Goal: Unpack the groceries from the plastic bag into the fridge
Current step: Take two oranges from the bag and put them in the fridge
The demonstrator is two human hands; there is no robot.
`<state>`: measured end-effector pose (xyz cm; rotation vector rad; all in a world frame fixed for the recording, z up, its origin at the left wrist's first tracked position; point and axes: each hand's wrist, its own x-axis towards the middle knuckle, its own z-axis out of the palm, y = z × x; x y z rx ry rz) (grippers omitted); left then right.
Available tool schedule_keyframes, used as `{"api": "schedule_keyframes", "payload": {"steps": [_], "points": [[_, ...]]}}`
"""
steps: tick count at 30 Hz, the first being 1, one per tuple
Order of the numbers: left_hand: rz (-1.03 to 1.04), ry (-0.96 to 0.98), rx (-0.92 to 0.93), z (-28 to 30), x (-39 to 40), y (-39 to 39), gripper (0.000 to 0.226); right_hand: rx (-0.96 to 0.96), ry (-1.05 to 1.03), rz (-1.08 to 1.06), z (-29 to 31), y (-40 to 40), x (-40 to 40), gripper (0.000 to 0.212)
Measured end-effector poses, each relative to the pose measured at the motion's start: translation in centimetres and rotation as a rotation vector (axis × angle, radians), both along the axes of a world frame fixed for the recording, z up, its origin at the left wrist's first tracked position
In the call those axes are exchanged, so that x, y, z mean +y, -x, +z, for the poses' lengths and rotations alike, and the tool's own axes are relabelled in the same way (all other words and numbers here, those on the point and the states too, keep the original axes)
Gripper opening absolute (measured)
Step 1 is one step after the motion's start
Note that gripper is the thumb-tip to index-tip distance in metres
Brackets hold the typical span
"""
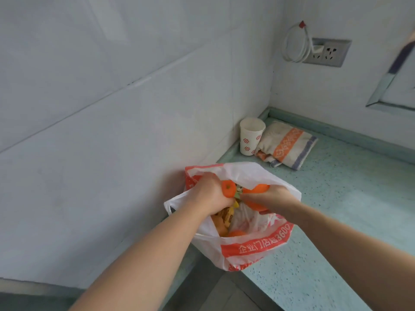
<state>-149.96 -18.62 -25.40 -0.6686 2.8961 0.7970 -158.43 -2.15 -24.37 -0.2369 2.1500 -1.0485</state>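
Two bare forearms are filling the bottom of the view, both reaching into the white and orange plastic bag (pixel 244 248) that's sitting on the edge of the speckled green counter (pixel 336 198). The left hand (pixel 211 194) is curling its fingers around a carrot (pixel 228 188), with the cut end poking out just to the right of its knuckles. The right hand (pixel 272 197) is gripping something orange (pixel 256 189), probably an orange or a second carrot, but the fingers are covering most of it so I'm not sure. Below both hands, down in the bag, there's another orange fruit (pixel 237 233) and some yellowish packaged snack (pixel 224 217).

Handling-wise: the carrot is looking stiff and light, so grabbing it around the middle like that is fine, no squish risk. The bag itself is thin and floppy and is hanging a bit over the counter edge, so I'd guess it's going to sag or tip as things are coming out. Holding the rim would help.

Well beyond the hands, in the corner, a paper cup (pixel 251 139) is standing right beside a folded cloth (pixel 287 147). No fridge is showing anywhere in view.
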Motion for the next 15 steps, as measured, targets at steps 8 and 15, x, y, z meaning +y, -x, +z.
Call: {"api": "schedule_keyframes", "payload": {"steps": [8,15], "points": [[-0.055,0.038,0.05,6.7,0.2,-1.6,0.081,-0.228,0.274,0.119,5.9,1.0,0.8,0.061],[-0.045,0.045,0.144,11.0,0.3,-3.7,0.072,-0.169,0.322,0.129,11.6,-0.8,2.0,0.053]]}}
